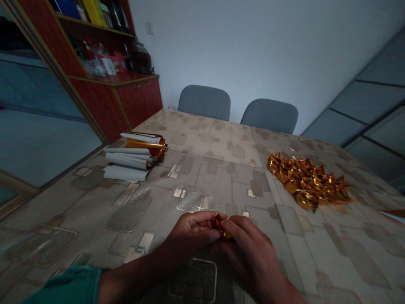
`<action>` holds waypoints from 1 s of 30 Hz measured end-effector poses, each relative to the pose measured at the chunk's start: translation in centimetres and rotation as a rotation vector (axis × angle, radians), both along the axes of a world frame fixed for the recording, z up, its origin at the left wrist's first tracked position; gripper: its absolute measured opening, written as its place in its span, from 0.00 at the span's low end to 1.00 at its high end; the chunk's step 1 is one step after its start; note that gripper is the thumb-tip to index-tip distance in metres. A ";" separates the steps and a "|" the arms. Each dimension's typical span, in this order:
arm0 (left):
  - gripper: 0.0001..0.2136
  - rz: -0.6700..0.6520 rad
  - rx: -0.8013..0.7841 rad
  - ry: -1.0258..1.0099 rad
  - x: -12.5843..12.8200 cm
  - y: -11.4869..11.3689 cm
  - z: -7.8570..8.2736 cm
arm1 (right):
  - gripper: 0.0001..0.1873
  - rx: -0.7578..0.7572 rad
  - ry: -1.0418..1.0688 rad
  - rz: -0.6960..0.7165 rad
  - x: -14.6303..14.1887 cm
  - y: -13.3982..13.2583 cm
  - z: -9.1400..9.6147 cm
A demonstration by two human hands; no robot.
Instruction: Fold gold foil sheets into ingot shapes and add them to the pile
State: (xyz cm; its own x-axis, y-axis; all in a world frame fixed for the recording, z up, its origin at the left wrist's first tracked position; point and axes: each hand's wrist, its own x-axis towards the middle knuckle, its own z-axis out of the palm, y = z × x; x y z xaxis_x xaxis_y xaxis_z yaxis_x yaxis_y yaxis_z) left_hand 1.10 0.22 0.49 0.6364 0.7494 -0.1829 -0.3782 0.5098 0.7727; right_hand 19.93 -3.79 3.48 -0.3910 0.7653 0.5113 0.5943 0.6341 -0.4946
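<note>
My view: left hand [190,232], right hand [251,253] both closed, fingertips pinching gold foil piece [220,226] over near part of patterned tablecloth [316,253] — tight fingertip hold suits small foil. Gold foil heap [306,181] far right; rolled sheets [126,162] far left.

Left hand [190,236] | right hand [251,253] | gold foil piece [221,226] pinched between | foil heap [306,181] at right

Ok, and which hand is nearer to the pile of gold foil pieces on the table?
The right hand is nearer; it lies below and left of the pile of gold foil pieces in this view. The left hand is farther away, on the right hand's other side.
</note>
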 end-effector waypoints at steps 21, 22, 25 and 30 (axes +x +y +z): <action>0.14 0.121 0.133 0.156 -0.4 -0.6 0.1 | 0.10 -0.138 0.257 0.002 0.0 -0.2 0.5; 0.12 0.124 0.190 0.172 -0.4 -0.6 0.2 | 0.11 -0.232 0.341 -0.011 -0.1 -0.2 0.4; 0.10 0.180 0.440 0.263 -0.5 -0.5 0.3 | 0.10 -0.483 0.508 -0.055 -0.7 -0.1 0.1; 0.10 0.248 0.761 0.365 -0.3 -0.5 0.3 | 0.05 -0.624 0.631 -0.007 -1.7 0.2 -0.2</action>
State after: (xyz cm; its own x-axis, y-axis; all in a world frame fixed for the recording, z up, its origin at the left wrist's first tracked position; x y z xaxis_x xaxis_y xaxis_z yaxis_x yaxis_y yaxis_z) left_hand 0.76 -0.26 0.77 0.4386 0.8595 0.2624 -0.0731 -0.2569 0.9637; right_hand 18.27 -3.61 3.30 -0.1721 0.9779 0.1186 0.0968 0.1366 -0.9859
